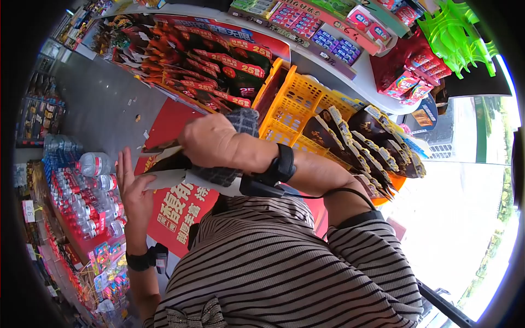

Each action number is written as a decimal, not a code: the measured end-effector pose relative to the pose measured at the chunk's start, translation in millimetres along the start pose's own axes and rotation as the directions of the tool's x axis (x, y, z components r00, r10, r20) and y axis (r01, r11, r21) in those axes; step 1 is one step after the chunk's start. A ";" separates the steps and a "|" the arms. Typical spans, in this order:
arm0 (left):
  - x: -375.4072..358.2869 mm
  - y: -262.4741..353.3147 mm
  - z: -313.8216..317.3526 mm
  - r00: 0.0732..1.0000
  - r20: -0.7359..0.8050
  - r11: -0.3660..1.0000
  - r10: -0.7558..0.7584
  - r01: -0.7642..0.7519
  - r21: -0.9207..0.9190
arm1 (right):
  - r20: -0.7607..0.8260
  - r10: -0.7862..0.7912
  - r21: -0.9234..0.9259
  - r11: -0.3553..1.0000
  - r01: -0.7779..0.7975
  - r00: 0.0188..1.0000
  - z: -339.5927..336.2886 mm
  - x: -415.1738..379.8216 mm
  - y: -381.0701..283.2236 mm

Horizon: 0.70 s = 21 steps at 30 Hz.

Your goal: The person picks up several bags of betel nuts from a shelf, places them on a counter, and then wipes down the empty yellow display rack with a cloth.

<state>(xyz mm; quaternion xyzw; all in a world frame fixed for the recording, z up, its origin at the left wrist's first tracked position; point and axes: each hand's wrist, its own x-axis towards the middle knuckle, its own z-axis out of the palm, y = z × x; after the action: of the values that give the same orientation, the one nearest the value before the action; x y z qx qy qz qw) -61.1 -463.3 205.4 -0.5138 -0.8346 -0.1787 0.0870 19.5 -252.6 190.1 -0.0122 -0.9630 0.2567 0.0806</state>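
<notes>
- Right hand (210, 142) in a fist around a dark-grey checked fabric cloth (244, 121), which shows on both sides; probably light, soft, best gripped bunched.
- Left hand (135, 190), fingers extended, thumb at a flat white-edged panel (170, 179), likely stiff; whether pinching, cannot tell.

Pkgs (240, 69) read "25"; red panel (183, 220) has Chin. chars.

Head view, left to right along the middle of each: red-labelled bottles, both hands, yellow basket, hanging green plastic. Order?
Red-labelled bottles → left hand → right hand → yellow basket → hanging green plastic.
</notes>
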 end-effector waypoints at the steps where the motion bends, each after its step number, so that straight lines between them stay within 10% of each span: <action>1: -1.6 -1.4 -2.9 1.000 0.005 0.999 0.020 -0.020 0.045 | 0.046 -0.005 0.092 0.996 0.001 0.999 3.1 1.3 -7.3; 7: -19.7 -21.1 -2.2 0.994 0.103 1.000 0.021 -0.024 0.019 | 0.148 -0.159 0.234 0.965 0.122 0.976 0.0 5.0 -19.2; 13: -26.4 -33.1 2.0 0.992 0.076 0.991 -0.103 0.108 -0.073 | -0.114 -0.039 0.352 0.933 0.077 0.993 1.8 -23.1 11.3; 17: -29.5 -44.3 -5.1 0.972 0.032 0.972 -0.233 0.232 0.038 | 0.030 0.312 0.329 0.894 -0.305 0.949 -10.3 -70.2 84.5; 19: -36.0 -57.2 -6.0 0.956 0.017 0.955 -0.291 0.290 0.057 | 0.135 0.617 0.160 0.759 -0.631 0.776 -11.3 -110.5 129.2; 21: -42.1 -65.0 -5.2 0.927 -0.017 0.926 -0.374 0.375 0.047 | -0.069 0.685 -0.004 0.727 -0.687 0.725 11.8 -159.9 195.3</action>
<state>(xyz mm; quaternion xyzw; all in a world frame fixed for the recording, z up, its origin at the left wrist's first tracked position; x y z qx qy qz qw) -99.9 -526.7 182.8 -0.3421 -0.9211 -0.1734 0.0670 171.8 -99.2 59.2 -0.3762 -0.8910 0.2539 0.0100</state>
